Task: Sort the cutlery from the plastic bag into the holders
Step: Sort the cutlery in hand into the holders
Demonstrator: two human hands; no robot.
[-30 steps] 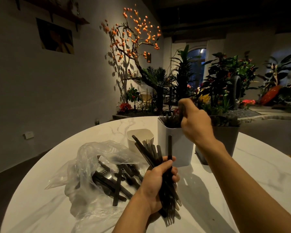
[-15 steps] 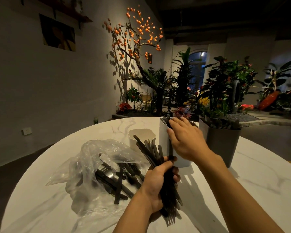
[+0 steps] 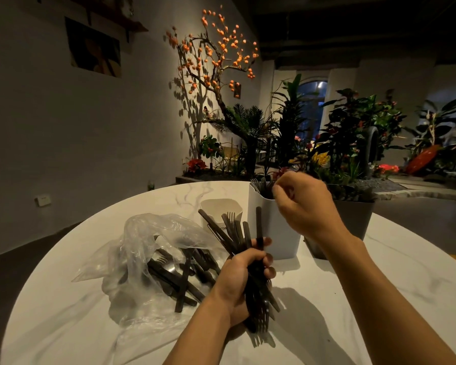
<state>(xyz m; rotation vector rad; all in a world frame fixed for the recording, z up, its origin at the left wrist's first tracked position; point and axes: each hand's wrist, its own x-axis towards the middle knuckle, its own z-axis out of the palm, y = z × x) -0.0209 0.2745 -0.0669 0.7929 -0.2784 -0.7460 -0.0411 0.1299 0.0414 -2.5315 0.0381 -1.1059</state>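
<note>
Head view: sorting is under way, with forks going into the tall white holder.

The left hand grips a bundle of black cutlery above the tabletop near its middle. The right hand, fingers curled, hovers at the rim of the tall white holder; whether it pinches anything cannot be told. Next likely calls for drawing one piece from the bundle. More matte black, slim-handled pieces lie in the plastic bag toward the left edge; a short white holder stands behind.

Black cutlery — white holders — white marbled table.
</note>
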